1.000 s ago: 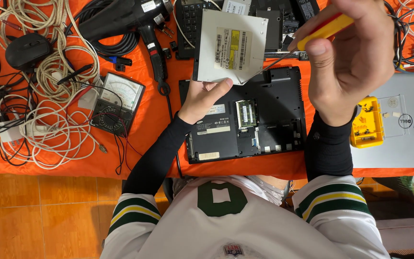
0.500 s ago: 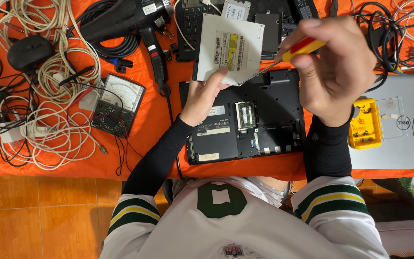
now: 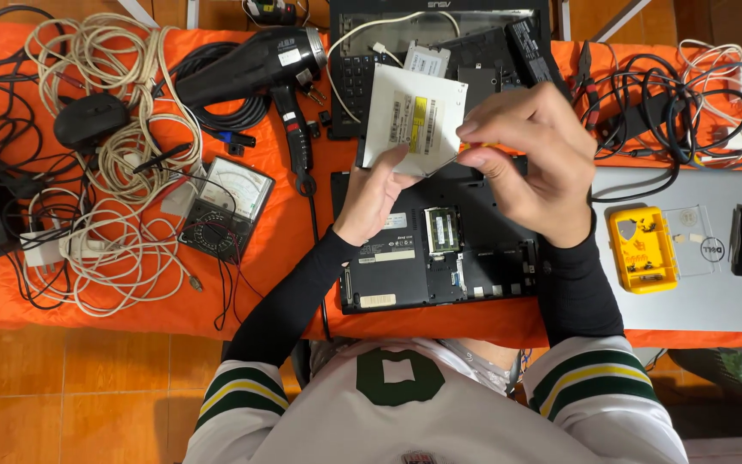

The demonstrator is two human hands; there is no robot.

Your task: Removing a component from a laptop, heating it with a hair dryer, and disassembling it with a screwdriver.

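Gripping a white optical drive (image 3: 412,120) in both hands, above orange-clothed table (image 3: 294,232), terracotta tile floor (image 3: 70,395).

Worktop showing: 1 optical drive (image 3: 411,120), 1 opened laptop base (image 3: 440,245), 1 silver laptop (image 3: 689,283), 1 analog multimeter (image 3: 227,209), 1 hot-air gun (image 3: 255,69), 1 mouse (image 3: 89,120), 1 yellow case (image 3: 641,249).

I see bare orange table (image 3: 294,258) at nine o'clock of the open laptop (image 3: 440,241); tangled cables (image 3: 105,215) crowd beyond it.
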